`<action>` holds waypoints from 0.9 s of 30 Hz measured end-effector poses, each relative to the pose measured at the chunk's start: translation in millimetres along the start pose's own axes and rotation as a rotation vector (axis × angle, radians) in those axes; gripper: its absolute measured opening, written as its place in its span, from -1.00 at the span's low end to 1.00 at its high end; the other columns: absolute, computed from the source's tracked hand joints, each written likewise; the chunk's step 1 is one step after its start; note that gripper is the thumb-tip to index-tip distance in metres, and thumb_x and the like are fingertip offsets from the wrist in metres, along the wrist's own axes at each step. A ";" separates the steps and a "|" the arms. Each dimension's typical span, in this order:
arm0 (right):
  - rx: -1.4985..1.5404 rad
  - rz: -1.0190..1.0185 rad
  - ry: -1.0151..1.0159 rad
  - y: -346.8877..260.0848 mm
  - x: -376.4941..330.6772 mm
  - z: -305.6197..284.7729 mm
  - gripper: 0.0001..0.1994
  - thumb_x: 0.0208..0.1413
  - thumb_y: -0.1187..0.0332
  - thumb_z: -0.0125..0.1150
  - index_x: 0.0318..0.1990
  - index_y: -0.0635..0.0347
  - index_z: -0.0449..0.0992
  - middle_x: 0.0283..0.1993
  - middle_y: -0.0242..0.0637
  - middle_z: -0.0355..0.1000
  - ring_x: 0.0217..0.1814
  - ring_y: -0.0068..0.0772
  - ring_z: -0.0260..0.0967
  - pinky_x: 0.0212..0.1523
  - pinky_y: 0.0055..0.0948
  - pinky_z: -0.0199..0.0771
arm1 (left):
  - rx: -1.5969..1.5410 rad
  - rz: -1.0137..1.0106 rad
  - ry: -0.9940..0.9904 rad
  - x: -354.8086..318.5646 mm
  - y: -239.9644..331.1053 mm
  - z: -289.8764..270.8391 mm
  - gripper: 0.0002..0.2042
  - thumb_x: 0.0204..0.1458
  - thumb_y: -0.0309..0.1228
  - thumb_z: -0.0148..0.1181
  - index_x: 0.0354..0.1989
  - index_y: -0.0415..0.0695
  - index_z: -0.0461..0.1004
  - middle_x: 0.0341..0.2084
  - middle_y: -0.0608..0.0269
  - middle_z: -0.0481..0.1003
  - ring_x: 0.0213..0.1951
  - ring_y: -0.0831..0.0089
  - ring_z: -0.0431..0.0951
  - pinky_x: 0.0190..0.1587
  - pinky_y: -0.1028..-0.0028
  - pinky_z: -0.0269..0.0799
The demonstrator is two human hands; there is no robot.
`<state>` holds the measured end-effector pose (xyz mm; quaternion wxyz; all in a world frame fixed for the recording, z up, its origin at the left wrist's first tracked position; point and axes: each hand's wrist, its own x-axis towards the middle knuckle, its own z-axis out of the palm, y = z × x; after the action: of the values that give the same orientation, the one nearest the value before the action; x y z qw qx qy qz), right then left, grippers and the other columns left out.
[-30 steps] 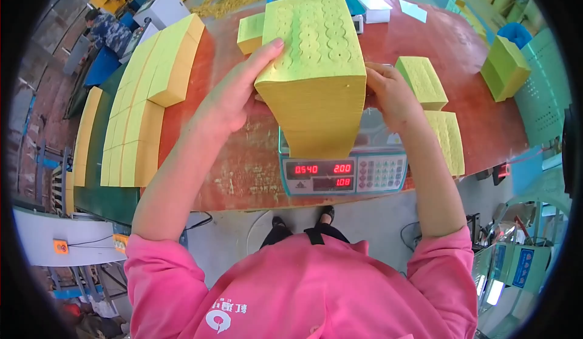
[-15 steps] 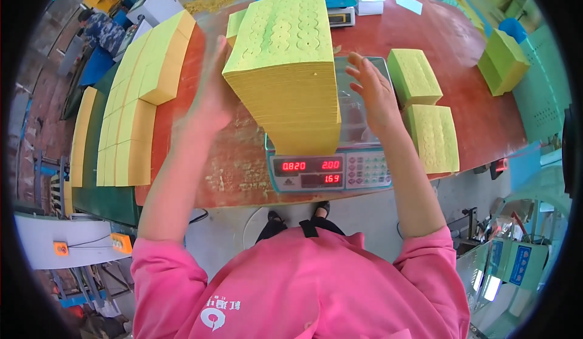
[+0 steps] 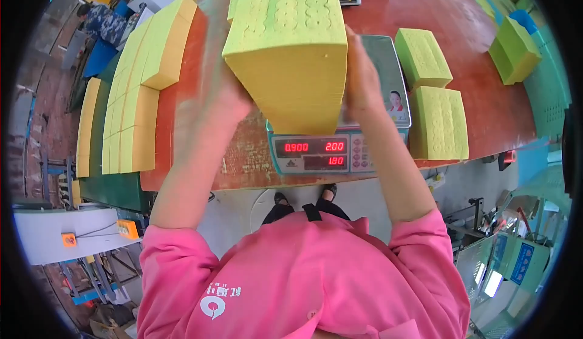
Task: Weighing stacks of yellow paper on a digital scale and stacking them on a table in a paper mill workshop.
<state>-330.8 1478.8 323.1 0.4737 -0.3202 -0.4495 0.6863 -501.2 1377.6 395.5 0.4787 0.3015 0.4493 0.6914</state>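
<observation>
A tall stack of yellow paper sheets [image 3: 288,84], its top stamped with rows of scalloped curves, stands over a digital scale [image 3: 311,155] with lit red digits. My left hand [image 3: 235,96] presses against the stack's left side, its fingers mostly hidden and slightly blurred. Along the opposite side lies my right hand [image 3: 363,75], palm facing the paper and fingertips partly out of sight. The stack covers much of the scale's pan; whether its base rests there cannot be made out. Part of another yellow stack [image 3: 233,6] shows behind it on the left.
Two shorter yellow stacks [image 3: 423,58] sit right of the scale on the red table [image 3: 473,60]. Rows of yellow blocks [image 3: 136,66] line the left side. A yellow-green block [image 3: 515,50] stands far right. A person [image 3: 104,23] is at the upper left.
My right hand has come in from beside the stack to its right side. My left hand has moved lower along the left side. The scale's digits have changed, and the view has shifted.
</observation>
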 end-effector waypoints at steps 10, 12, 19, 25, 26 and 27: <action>-0.098 -0.122 0.175 -46.6 -126.9 -98.2 -0.43 0.38 0.07 -0.30 0.33 0.36 0.20 0.36 -0.06 0.21 0.39 -0.10 0.16 0.33 -0.19 0.12 | -0.301 -0.252 0.470 -107.9 -44.3 -155.4 -0.21 0.25 0.13 -0.17 0.38 -0.36 -0.02 0.40 -0.12 0.00 0.43 0.11 -0.01 0.39 0.03 -0.05; -0.053 0.008 0.294 -34.1 -146.9 -101.1 -0.43 0.38 0.07 -0.30 0.31 0.40 0.20 0.32 0.01 0.24 0.36 -0.09 0.19 0.32 -0.19 0.12 | -0.326 -0.275 0.495 -124.4 -48.9 -161.5 -0.22 0.26 0.12 -0.20 0.38 -0.35 -0.04 0.38 -0.12 0.02 0.41 0.10 0.02 0.38 0.04 -0.02; -0.026 0.019 0.399 -7.2 -190.6 -71.9 -0.47 0.38 0.13 -0.24 0.27 0.42 0.24 0.24 0.02 0.33 0.27 -0.10 0.31 0.25 -0.19 0.25 | -0.354 -0.244 0.366 -122.2 -41.1 -161.4 -0.34 0.28 0.04 -0.19 0.28 -0.36 0.12 0.28 -0.15 0.16 0.33 0.08 0.17 0.33 0.04 0.10; -0.004 -0.029 0.437 3.9 -212.4 -56.3 -0.51 0.38 0.15 -0.19 0.24 0.41 0.30 0.19 -0.01 0.37 0.23 -0.15 0.34 0.19 -0.23 0.28 | -0.249 -0.234 0.155 -104.6 -22.9 -152.2 -0.38 0.29 0.00 -0.19 0.26 -0.36 0.16 0.26 -0.16 0.21 0.28 0.09 0.24 0.28 0.09 0.18; 0.012 -0.033 0.455 6.6 -217.4 -56.3 -0.51 0.38 0.15 -0.19 0.23 0.40 0.31 0.18 -0.01 0.38 0.22 -0.15 0.35 0.18 -0.24 0.29 | -0.250 -0.239 0.148 -102.1 -20.0 -150.1 -0.38 0.29 0.00 -0.19 0.26 -0.36 0.16 0.26 -0.16 0.21 0.28 0.09 0.24 0.28 0.09 0.18; 0.011 -0.036 0.462 9.1 -222.4 -56.6 -0.51 0.38 0.15 -0.19 0.23 0.40 0.31 0.18 -0.01 0.38 0.22 -0.15 0.35 0.18 -0.24 0.29 | -0.246 -0.243 0.129 -99.7 -17.5 -146.9 -0.39 0.29 -0.01 -0.18 0.24 -0.36 0.18 0.25 -0.15 0.23 0.27 0.09 0.26 0.27 0.11 0.20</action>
<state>-208.1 1286.5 295.6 0.5781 -0.4582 -0.3312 0.5884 -582.9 1238.1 320.0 0.5622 0.1394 0.4241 0.6962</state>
